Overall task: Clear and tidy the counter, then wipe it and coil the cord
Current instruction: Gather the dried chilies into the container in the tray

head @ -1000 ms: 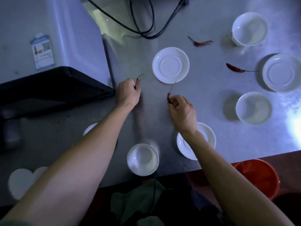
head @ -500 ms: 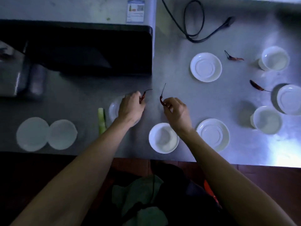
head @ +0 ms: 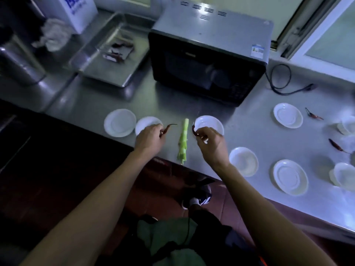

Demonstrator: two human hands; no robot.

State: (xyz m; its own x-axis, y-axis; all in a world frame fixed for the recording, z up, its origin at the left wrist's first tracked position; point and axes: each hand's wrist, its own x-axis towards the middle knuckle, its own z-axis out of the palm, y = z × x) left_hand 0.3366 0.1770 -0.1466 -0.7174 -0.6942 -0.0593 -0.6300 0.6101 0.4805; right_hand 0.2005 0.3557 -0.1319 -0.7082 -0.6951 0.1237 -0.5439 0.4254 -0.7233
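Both hands hover over the steel surface [head: 249, 120] in front of the microwave [head: 207, 60]. Left hand [head: 148, 138] pinches a dried red chili [head: 168, 128]; right hand [head: 210, 144] pinches another chili [head: 194, 129] above a white saucer [head: 211, 122]. Between them, in front of the microwave, lies a green stalk [head: 183, 142]. Right of the microwave the black cord [head: 282, 81] lies in a loose loop, with two loose chilies [head: 314, 116] further right among more white dishes. Left of the microwave sits a metal tray [head: 107, 60].
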